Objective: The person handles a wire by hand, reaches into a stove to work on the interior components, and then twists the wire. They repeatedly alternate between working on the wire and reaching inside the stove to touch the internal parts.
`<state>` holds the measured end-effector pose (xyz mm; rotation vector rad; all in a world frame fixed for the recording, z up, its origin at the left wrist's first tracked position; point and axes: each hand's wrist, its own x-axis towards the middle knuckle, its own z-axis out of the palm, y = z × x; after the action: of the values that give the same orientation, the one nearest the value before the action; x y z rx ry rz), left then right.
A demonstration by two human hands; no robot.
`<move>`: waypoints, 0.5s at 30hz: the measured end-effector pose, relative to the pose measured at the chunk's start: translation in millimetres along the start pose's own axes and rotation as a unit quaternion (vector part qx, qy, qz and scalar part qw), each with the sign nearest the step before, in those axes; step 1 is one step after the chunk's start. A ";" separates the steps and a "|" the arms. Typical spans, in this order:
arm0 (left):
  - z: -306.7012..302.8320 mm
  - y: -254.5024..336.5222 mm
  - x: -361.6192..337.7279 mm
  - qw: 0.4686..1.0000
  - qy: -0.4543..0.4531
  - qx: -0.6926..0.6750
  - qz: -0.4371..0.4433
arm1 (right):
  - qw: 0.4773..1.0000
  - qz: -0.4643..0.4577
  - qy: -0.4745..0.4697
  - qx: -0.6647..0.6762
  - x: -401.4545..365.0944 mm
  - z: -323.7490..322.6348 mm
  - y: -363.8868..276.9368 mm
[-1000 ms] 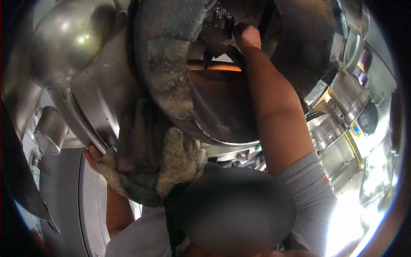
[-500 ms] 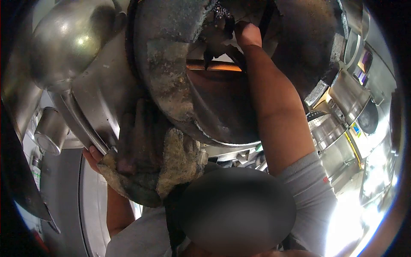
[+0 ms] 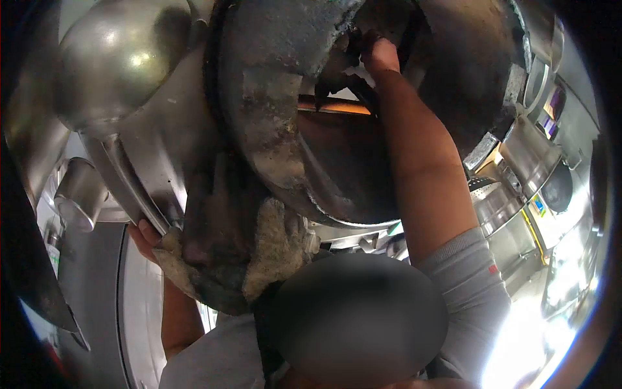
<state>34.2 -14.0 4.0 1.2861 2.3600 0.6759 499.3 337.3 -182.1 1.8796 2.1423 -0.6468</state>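
Note:
In the head view, my right hand (image 3: 383, 57) reaches through the opening of a large, round, sooty metal body (image 3: 269, 123). Its fingers are closed, and whatever they hold is lost among dark, jagged pieces (image 3: 340, 78). Beneath them an orange strip (image 3: 334, 105) shows inside. Lower left, my left hand (image 3: 144, 240) is curled against the outer edge of a sooty, tan-edged rag-like bundle (image 3: 275, 246). The end of a steel handle (image 3: 133, 185) lies close to those fingers, and the rest of their grip is hidden.
A big, rounded steel pan (image 3: 123, 61) takes up the upper left. Below it is a steel cup (image 3: 83, 194). Along the right side stand steel pots (image 3: 531, 152) and a perforated skimmer (image 3: 483, 187). A blurred dark oval (image 3: 359, 318) covers the bottom middle.
The round sooty body and the steel pan appear slightly further right and lower. My right hand has shifted a little right inside the opening. My left hand stays at the bundle's edge.

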 end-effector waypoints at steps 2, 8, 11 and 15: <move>-2.4 1.6 1.4 0.999 -0.008 -0.018 -0.032 | 0.980 0.161 -0.004 0.118 -3.5 4.5 -3.1; -2.6 21.6 15.5 0.922 0.023 -0.274 -0.274 | 0.957 0.255 -0.108 0.084 -5.4 -3.0 -5.1; 0.5 25.1 12.9 0.902 0.058 -0.262 -0.338 | 0.973 0.192 -0.125 0.038 -11.1 4.5 6.2; -4.9 -14.0 -8.6 0.944 0.006 -0.167 -0.284 | 0.979 0.170 -0.108 -0.005 -12.6 4.5 6.5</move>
<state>26.6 -29.0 0.8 0.4241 2.3233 0.8354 507.1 324.7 -181.7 2.0014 1.6376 -0.7225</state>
